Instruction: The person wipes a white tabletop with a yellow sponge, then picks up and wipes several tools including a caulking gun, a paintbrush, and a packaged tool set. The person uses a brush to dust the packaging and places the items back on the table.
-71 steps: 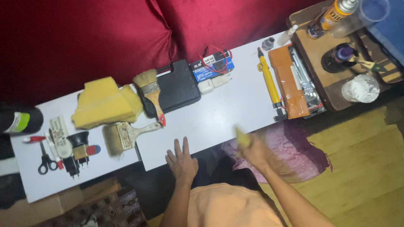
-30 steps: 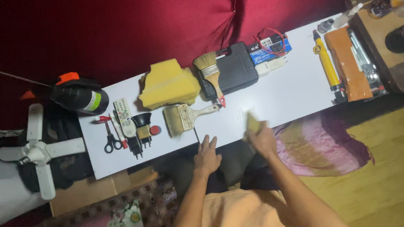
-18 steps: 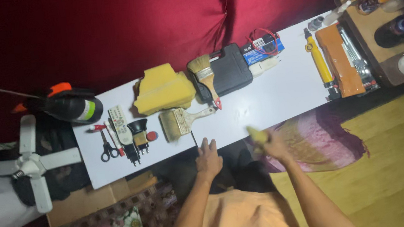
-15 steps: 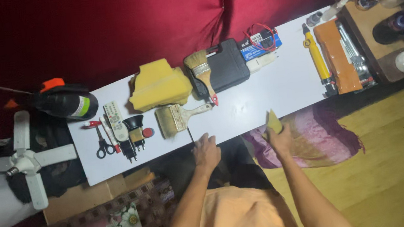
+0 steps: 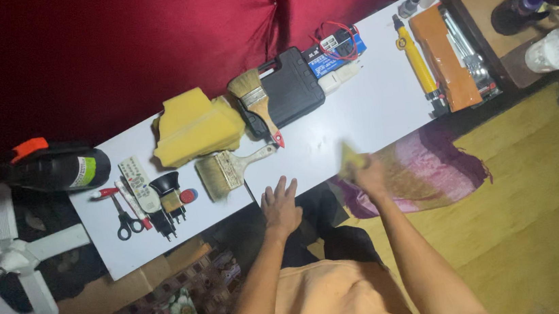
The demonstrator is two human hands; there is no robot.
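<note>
The left hand (image 5: 280, 207) lies flat, fingers spread, on the near edge of the smooth white table (image 5: 371, 110), holding nothing. The right hand (image 5: 365, 171) is closed around a small soft yellow sponge (image 5: 350, 158), which is blurred and pressed to the tabletop at its near edge, right of the left hand.

Just beyond the left hand lie 2 flat paintbrushes: a wide brush (image 5: 226, 169) with a pale wooden handle, and a red-tipped brush (image 5: 256, 102) resting partly on a black moulded plastic case (image 5: 295, 89). A large, lumpy yellow foam block (image 5: 194, 125) sits left of these. Farther left lie a grey remote control (image 5: 137, 184) and black-handled scissors (image 5: 126, 223).
</note>
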